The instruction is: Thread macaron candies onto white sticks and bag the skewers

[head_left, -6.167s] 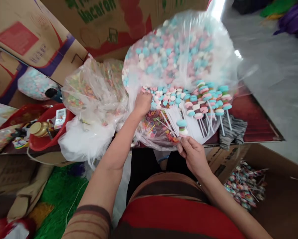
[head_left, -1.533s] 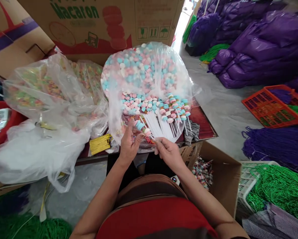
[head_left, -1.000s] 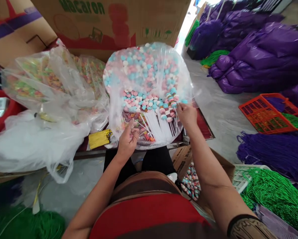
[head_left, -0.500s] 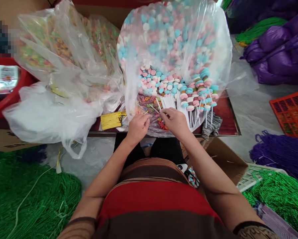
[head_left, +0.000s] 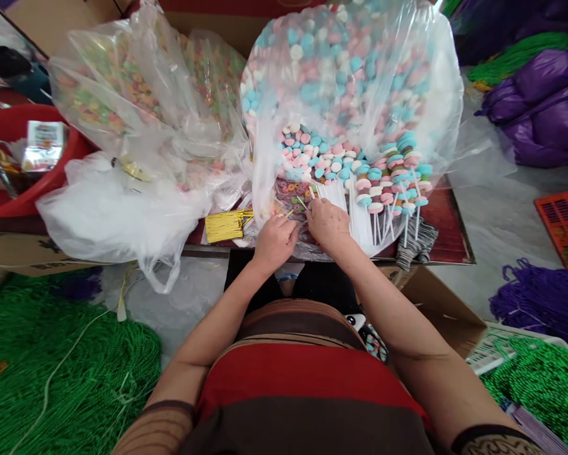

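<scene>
My left hand (head_left: 277, 240) is closed, fingers curled, at the front of the opened clear bag; a thin yellow tie shows by its fingertips. Close by on its right, my right hand (head_left: 328, 224) is closed and bent down over ring-shaped gummies (head_left: 293, 188). A white stick tip pokes out at its fingertips; whether it is gripped, I cannot tell. What either hand holds is hidden. White sticks (head_left: 333, 193) fan out beside my right hand. Behind them lie loose pink, white and blue marshmallows (head_left: 319, 155). Finished candy skewers (head_left: 397, 174) are heaped to the right.
A big marshmallow bag (head_left: 350, 76) stands behind. Bags of gummies (head_left: 136, 95), a white plastic bag (head_left: 117, 215), yellow ties (head_left: 224, 226) and a red basin (head_left: 70, 167) are left. A grey glove (head_left: 417, 240) lies right. A cardboard box (head_left: 442, 309) sits below the table edge.
Earlier, my right hand carried a candy skewer onto the heap at the right, then came back to the middle. My left hand left the skewer and closed lower down. The view has tilted downward.
</scene>
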Demonstrator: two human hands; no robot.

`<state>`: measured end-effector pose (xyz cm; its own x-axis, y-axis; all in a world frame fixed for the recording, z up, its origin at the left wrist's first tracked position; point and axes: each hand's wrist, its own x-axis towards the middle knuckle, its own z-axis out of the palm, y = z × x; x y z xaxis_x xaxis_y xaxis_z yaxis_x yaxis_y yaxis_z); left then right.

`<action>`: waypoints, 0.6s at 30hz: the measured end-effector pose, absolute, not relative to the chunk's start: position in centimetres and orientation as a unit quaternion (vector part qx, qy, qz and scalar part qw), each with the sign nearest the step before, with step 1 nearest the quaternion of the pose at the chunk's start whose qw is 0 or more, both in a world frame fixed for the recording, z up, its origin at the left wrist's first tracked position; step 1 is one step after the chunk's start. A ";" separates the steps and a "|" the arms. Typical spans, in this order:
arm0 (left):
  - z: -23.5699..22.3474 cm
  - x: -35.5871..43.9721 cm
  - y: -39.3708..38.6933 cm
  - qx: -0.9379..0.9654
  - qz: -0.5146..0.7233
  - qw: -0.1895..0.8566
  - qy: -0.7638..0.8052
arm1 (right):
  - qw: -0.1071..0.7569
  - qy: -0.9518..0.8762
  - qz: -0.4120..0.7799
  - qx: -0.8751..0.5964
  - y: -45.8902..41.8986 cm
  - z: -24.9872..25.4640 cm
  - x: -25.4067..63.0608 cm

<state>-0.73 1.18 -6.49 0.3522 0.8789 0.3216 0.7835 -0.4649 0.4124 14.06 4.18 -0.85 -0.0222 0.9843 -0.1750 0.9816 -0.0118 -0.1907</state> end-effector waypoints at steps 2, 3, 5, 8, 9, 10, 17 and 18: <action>-6.5 -0.8 1.2 0.814 0.260 0.103 0.508 | 0.010 -0.706 0.133 -0.696 4.1 -0.8 14.1; -6.5 -0.8 1.2 0.812 0.263 0.113 0.508 | 0.013 -0.706 0.134 -0.695 4.1 -0.8 14.2; -6.2 -1.1 1.4 0.806 0.265 0.144 0.509 | 0.026 -0.706 0.137 -0.694 4.0 -0.9 14.5; -4.9 -1.4 2.5 0.792 0.266 0.192 0.515 | 0.087 -0.694 0.141 -0.701 4.0 -1.2 15.0; -4.4 -1.5 3.2 0.788 0.267 0.197 0.519 | 0.125 -0.682 0.145 -0.706 4.0 -1.2 15.3; -3.8 -1.4 4.1 0.785 0.268 0.194 0.524 | 0.174 -0.664 0.154 -0.711 4.1 -1.2 15.6; -3.8 0.4 12.0 0.757 0.205 0.157 0.600 | 0.540 -0.466 0.325 -0.621 3.0 0.8 18.2; -4.2 0.5 12.6 0.754 0.195 0.162 0.606 | 0.557 -0.443 0.364 -0.601 2.4 1.2 18.5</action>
<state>0.51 12.65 -4.20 0.1899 0.9769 0.0979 0.8511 -0.2135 0.4796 18.49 2.42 1.16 0.3423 0.9379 0.0569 0.1273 0.0137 -0.9918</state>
